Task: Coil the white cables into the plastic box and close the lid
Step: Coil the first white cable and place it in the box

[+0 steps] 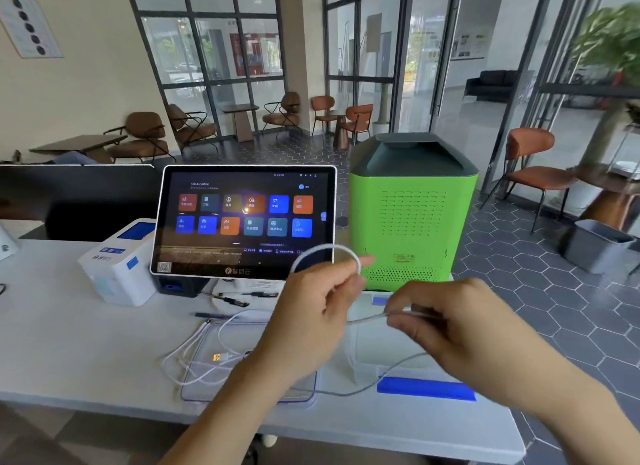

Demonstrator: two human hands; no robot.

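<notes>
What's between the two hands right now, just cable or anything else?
Just cable in the head view: a white cable runs across the gap from the left hand, which holds a loop of it, to the right hand. Behind the gap sits the clear plastic box.

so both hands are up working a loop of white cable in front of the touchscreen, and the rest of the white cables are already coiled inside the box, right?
Not quite. The head view shows both hands, left hand and right hand, working a loop of white cable in front of the touchscreen, but the other white cables still lie loose on the table, not coiled in the box.
</notes>
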